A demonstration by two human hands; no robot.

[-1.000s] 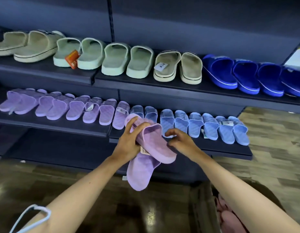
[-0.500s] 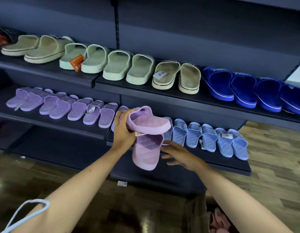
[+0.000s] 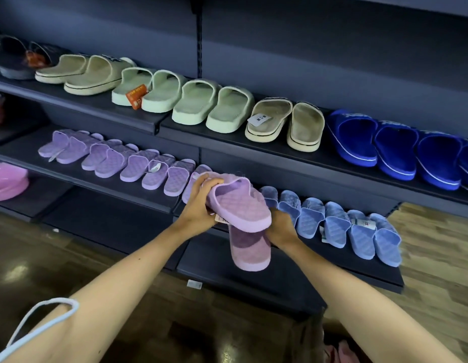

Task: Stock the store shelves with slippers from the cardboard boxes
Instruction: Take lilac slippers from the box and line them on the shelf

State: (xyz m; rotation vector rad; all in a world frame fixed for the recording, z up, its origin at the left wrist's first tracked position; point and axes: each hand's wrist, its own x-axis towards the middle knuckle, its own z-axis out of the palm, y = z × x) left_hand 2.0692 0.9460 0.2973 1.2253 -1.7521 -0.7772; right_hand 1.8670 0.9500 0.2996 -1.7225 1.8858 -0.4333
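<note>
Here, the lower shelf (image 3: 209, 260) was a dark board whose front edge jutted out over the wood floor (image 3: 70, 271), with its right corner ending just past the pale blue row (image 3: 340, 226). A strip of bare board lay in front of that row and under the held pair, and this was the nearest open room. The slot between the lilac row (image 3: 117, 161) and the blue one was hidden behind the hands, so whether it was free could not be told. The upper shelf (image 3: 316, 161) overhung both rows, its edge close above the slippers at the back.

The left hand (image 3: 200, 205) gripped the upper lilac slipper (image 3: 243, 205), fingers curled over its far end, and held it footbed up and nearly level above the shelf. The right hand (image 3: 281, 230) held the lower lilac slipper (image 3: 249, 251) by its side, with its fingertips hidden behind the pair. That slipper hung end-down and touched the underside of the upper one. A white tag (image 3: 220, 219) showed between the two slippers, beside the left palm.
</note>
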